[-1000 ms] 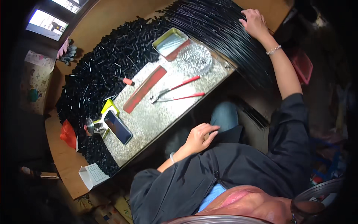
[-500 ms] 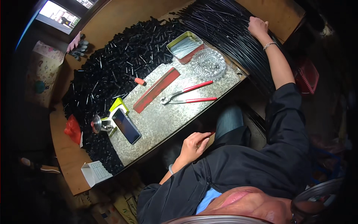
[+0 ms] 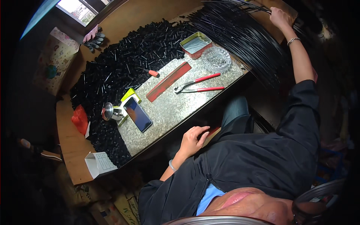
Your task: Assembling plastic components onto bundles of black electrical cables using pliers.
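Observation:
My right hand [image 3: 280, 17] is closed around a few thin black cables [image 3: 258, 7] at the far right, raised at the edge of a large heap of the same long cables [image 3: 240, 37]. My left hand [image 3: 194, 140] rests near my lap in front of the table, fingers loosely bent and thumb apart, with nothing seen in it. Just beyond its fingertips a narrow red edge shows, partly hidden. On the stone slab [image 3: 165, 108] lie end-cutting pliers [image 3: 198, 83] with red handles and a worn red bar [image 3: 168, 81].
A large pile of short black tubular pieces [image 3: 123, 63] covers the table's left and back. Around the slab are a glass dish [image 3: 216, 60], a tin of thin rods [image 3: 196, 45], a phone [image 3: 138, 114], an orange-handled tool [image 3: 153, 73], a metal pot [image 3: 108, 111] and a white box [image 3: 99, 164].
My right hand has moved up and right, drawing a few cables away from the heap. My left hand stays near my lap, its fingers slightly more bent. The whole view has shifted a little.

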### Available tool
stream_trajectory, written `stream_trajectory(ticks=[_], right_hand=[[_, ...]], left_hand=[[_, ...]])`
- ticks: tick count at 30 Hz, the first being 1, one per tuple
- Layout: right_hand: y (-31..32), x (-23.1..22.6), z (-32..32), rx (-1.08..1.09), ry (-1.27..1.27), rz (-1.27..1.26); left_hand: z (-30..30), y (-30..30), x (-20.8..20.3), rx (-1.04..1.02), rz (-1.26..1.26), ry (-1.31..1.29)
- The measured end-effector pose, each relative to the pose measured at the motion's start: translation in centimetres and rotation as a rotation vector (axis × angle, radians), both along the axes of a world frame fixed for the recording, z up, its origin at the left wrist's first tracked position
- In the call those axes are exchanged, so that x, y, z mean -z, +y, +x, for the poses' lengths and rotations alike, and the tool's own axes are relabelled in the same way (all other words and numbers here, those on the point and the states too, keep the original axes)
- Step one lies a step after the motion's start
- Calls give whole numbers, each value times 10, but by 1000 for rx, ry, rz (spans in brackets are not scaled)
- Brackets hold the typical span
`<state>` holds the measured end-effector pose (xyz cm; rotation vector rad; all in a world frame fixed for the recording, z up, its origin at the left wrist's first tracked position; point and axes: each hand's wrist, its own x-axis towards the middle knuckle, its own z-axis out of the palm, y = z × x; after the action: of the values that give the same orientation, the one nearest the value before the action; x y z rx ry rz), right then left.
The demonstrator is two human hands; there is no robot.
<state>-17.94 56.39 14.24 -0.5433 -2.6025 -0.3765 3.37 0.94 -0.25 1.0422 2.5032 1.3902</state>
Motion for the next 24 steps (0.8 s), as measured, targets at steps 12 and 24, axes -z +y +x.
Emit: stream_trajectory(ticks=[12, 24], right_hand=[[-120, -51, 57, -620, 288, -185], [-308, -56, 138, -1058, -290, -903]], left_hand=[[-55, 40, -63, -103, 168, 417], [-128, 82, -133, -152, 729, 101]])
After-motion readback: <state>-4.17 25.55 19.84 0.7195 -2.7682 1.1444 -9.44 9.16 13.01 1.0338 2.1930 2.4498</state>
